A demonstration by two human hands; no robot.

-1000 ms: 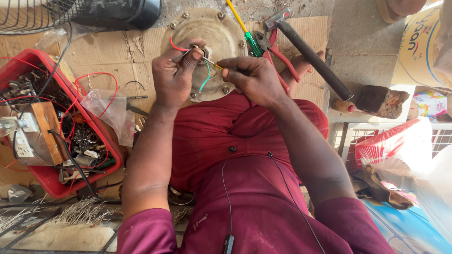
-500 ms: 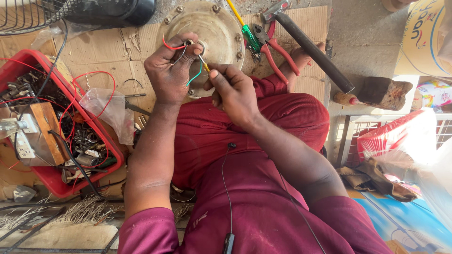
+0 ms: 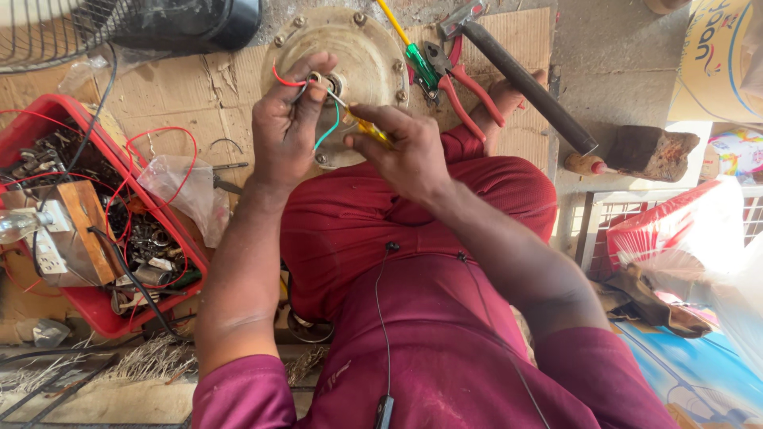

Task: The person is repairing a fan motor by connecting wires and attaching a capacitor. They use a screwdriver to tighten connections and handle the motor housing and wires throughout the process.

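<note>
A round metal fan motor housing [image 3: 362, 49] lies on cardboard in front of my knees, with red, green and grey wires [image 3: 327, 131] coming out of its centre hole. My left hand [image 3: 288, 127] pinches those wires at the hub. My right hand [image 3: 404, 149] grips a small yellow-handled tool [image 3: 367, 129] whose thin tip points at the wire ends. Both hands meet over the lower middle of the housing, which they partly hide.
A red tray [image 3: 95, 318] full of wires, screws and a wooden block sits at left. Red-handled pliers [image 3: 461, 83], a green screwdriver [image 3: 417, 63] and a hammer [image 3: 548, 99] lie beyond the right knee. A fan guard [image 3: 48, 28] is at top left, a plastic bag [image 3: 187, 187] beside the tray.
My right hand has shifted slightly right and lower, bringing the yellow tool's tip to the wires. My left hand stays on the wires at the hub.
</note>
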